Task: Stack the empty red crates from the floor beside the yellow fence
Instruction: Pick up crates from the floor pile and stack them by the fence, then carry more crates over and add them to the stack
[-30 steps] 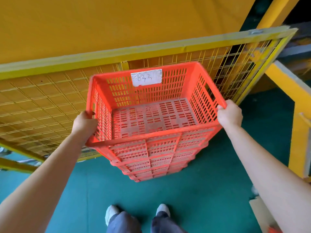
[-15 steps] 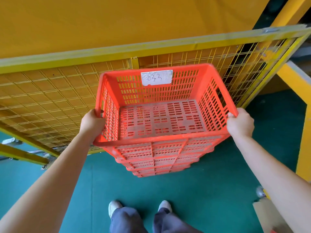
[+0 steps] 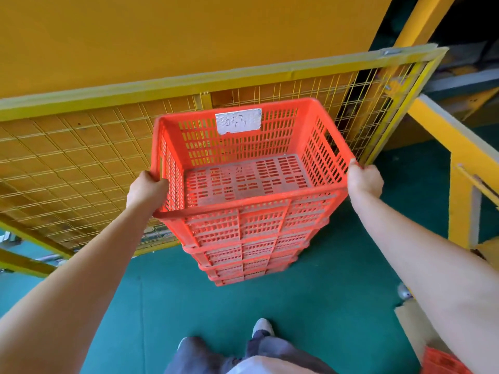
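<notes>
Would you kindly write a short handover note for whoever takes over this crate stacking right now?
Left hand grips the top red crate by its left rim; right hand grips its right rim.
The crate is empty, has a white label on its far wall, and is on the stack of red crates, on the green floor beside the yellow mesh fence.
Done: several crates nested. I cannot tell whether the top one is fully seated.
Left: press it home, let go, then probably fetch the spare red crate at lower right.
</notes>
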